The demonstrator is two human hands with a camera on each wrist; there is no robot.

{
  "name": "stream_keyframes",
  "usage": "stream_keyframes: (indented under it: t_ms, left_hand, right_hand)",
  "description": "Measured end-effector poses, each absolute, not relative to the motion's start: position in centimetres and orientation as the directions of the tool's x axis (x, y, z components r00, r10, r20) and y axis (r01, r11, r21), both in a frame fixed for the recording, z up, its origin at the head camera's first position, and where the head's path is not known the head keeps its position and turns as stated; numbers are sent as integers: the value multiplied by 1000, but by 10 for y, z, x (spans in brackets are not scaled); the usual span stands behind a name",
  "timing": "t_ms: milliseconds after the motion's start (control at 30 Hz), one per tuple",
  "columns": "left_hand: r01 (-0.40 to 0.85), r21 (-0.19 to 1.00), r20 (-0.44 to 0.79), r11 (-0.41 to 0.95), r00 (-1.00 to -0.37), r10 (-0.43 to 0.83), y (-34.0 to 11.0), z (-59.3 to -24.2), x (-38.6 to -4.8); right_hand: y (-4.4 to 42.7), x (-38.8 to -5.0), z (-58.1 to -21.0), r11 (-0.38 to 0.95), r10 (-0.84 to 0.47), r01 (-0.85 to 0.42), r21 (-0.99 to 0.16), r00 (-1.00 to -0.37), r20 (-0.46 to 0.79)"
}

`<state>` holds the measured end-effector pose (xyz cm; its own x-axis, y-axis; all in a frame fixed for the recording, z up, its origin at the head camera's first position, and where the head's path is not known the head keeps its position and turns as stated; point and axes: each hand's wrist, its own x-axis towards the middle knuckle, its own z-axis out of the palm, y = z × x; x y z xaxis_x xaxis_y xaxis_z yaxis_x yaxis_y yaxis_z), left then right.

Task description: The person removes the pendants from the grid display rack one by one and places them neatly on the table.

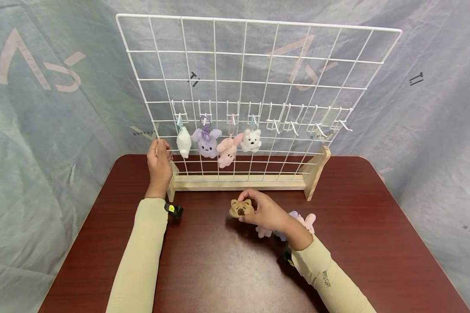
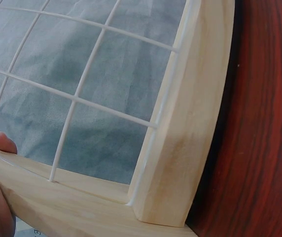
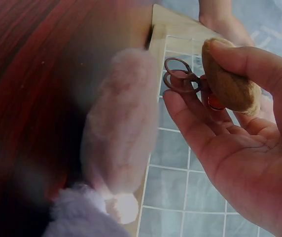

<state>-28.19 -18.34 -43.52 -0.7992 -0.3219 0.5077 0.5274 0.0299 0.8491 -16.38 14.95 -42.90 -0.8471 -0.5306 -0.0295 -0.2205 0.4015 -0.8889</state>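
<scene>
My left hand (image 1: 159,167) grips the left side of a white wire grid rack (image 1: 215,52) at its wooden stand (image 1: 239,183). In the left wrist view, fingertips (image 2: 5,142) show behind the wood, with the thumb in front. Low over the table, my right hand (image 1: 268,212) pinches a brown bear plush keychain (image 1: 240,209) between thumb and fingers. Its metal key ring (image 3: 195,80) shows beside the fingers in the right wrist view. Pink and lilac plush keychains (image 1: 307,221) lie under and beside the right wrist, partly hidden by it.
Several plush keychains, among them a lilac bunny (image 1: 207,148) and a white bear (image 1: 251,141), hang from hooks on the rack's left half. Bare hooks (image 1: 291,127) line its right half. A dark red table (image 1: 203,265) is underneath, with grey fabric (image 1: 55,143) around.
</scene>
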Motion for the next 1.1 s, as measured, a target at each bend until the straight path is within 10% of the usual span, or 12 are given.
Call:
stream_keyframes:
  t_ms: [1100]
  left_hand:
    - [553, 833, 532, 27, -785, -317, -183, -434, -282]
  right_hand:
    - [148, -161, -441, 536, -538, -106, -838, -808, -242]
